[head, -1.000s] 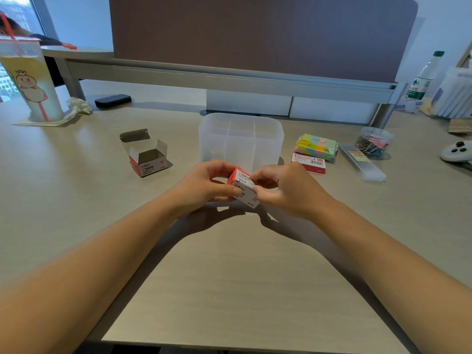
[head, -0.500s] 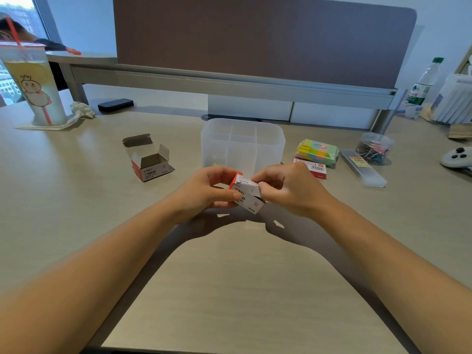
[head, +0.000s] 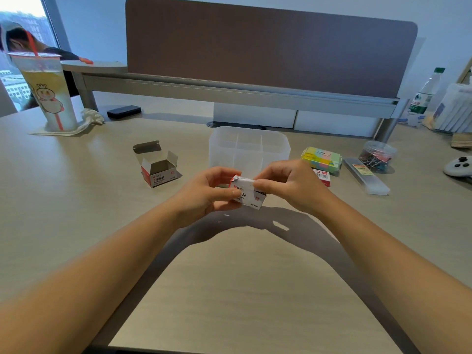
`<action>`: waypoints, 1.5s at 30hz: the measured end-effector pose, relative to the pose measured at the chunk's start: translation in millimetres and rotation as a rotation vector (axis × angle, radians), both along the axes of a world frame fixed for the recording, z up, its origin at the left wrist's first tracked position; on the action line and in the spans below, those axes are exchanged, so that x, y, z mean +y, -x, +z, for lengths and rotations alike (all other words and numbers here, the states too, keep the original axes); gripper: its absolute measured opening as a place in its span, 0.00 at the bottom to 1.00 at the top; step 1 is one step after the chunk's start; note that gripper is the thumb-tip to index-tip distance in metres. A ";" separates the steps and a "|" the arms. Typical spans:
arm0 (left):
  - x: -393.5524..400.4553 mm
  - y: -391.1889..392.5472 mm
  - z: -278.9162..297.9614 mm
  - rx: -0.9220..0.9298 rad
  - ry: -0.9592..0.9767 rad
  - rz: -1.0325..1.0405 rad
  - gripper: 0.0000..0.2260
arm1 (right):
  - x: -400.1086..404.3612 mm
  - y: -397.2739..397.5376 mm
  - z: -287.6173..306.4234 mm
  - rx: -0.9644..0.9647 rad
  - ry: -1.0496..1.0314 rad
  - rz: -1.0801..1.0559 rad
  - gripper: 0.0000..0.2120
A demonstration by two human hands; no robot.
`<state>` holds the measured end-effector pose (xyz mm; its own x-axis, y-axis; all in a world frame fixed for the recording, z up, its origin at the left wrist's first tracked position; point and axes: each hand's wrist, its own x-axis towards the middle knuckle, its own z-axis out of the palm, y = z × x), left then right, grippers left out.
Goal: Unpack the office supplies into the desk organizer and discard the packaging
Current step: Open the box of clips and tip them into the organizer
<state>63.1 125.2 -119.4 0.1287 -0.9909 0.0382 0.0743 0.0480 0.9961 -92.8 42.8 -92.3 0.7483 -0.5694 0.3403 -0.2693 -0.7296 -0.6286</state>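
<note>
Two hands, left hand (head: 204, 192) and right hand (head: 288, 182), both gripping small box (head: 246, 194) above beige desk (head: 76, 213).

near desk (head: 242, 290) bare, organizer (head: 249, 149) behind hands

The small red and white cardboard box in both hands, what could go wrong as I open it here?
1. The small red and white cardboard box is held by the left hand and right hand above bare desk, short of the clear plastic divided organizer; contents could spill onto the wooden desk.
2. A hard tug on the flap might tear the box.
</note>
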 end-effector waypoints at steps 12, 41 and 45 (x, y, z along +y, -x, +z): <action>3.8 -1.7 -1.1 0.023 -0.011 -0.022 0.15 | -3.7 -5.9 3.2 -0.097 -0.223 -0.027 0.07; -3.1 -38.8 54.7 -0.075 0.119 0.120 0.15 | -15.6 -56.9 47.2 -0.250 -0.590 0.027 0.04; -16.2 -52.8 66.4 -0.233 0.153 0.146 0.13 | -27.3 -69.1 57.4 -0.281 -0.553 0.026 0.03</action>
